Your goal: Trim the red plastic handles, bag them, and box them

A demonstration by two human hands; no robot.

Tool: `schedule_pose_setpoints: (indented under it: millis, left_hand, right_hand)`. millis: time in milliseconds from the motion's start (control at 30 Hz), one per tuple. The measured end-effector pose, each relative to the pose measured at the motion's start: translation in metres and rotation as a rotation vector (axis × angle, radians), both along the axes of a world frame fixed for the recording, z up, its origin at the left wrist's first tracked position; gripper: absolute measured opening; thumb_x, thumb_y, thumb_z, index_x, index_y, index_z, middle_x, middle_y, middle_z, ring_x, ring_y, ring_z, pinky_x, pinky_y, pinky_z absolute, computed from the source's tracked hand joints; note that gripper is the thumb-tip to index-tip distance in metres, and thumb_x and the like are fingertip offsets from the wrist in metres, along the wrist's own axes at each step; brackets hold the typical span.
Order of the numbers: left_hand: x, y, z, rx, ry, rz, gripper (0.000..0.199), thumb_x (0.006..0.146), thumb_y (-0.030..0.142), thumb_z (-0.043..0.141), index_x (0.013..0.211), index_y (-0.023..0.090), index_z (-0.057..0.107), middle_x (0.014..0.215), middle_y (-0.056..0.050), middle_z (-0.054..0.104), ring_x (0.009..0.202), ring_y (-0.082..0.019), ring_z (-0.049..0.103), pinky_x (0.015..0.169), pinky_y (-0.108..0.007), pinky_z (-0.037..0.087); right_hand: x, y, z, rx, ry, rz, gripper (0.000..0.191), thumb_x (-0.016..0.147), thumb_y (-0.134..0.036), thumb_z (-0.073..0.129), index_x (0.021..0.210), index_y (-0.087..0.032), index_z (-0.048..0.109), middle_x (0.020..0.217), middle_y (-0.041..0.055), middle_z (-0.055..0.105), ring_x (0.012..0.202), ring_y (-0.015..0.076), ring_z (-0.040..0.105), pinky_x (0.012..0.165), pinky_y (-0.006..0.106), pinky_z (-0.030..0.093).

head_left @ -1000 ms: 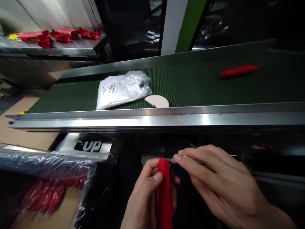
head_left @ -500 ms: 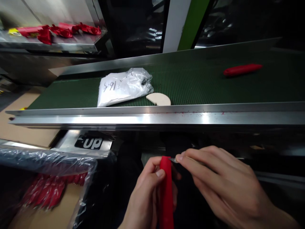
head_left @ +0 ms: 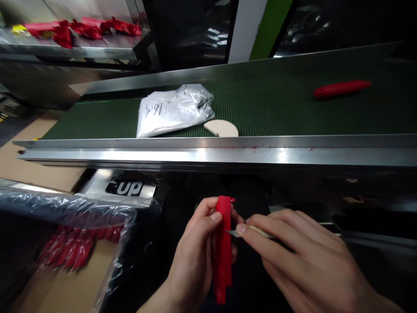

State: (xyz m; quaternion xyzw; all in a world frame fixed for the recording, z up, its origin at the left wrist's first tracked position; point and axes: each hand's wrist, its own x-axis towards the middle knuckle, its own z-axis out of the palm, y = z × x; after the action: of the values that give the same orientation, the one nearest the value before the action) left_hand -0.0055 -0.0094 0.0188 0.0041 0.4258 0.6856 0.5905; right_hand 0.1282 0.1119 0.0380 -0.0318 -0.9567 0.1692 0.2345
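Observation:
My left hand (head_left: 195, 248) grips a long red plastic piece (head_left: 223, 252), held upright below the conveyor's steel edge. My right hand (head_left: 302, 261) pinches a small thin blade tool (head_left: 235, 233), and its metal tip touches the right side of the red piece about a third of the way down. A small red burr sticks out at the piece's top right corner.
A green conveyor belt (head_left: 276, 108) with a steel rail (head_left: 208, 154) carries a white plastic bag (head_left: 172, 111), a beige disc piece (head_left: 221, 128) and another red piece (head_left: 342, 88). A plastic-lined carton (head_left: 68, 248) of red pieces stands at the lower left. More red pieces (head_left: 81, 27) lie on a steel shelf.
The red piece has risen in my left hand, and the blade tip has gone from its top end down along its right side. The view has tilted slightly.

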Motion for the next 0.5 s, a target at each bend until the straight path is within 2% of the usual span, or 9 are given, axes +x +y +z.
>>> schedule_pose_setpoints:
  millis: [267,500]
  left_hand:
    - [-0.009,0.004,0.004,0.055,0.085,0.033,0.018,0.094,0.030,0.047,0.105,0.017,0.055,0.094,-0.005,0.062,0.070,-0.012,0.052,0.065,-0.022,0.043]
    - [-0.014,0.012,0.006,0.067,0.086,0.045,0.017,0.093,0.028,0.047,0.105,0.018,0.052,0.093,-0.005,0.061,0.062,-0.012,0.049,0.056,-0.023,0.040]
  right_hand:
    - [0.012,-0.006,-0.003,0.036,-0.105,0.045,0.038,0.086,-0.006,0.057,0.121,-0.019,0.065,0.110,0.0055,0.070,0.085,0.0187,0.059,0.069,0.033,0.047]
    - [0.012,-0.011,-0.006,0.058,-0.145,0.049,0.037,0.087,-0.009,0.058,0.121,-0.021,0.065,0.112,0.0040,0.070,0.088,0.0189,0.059,0.070,0.033,0.047]
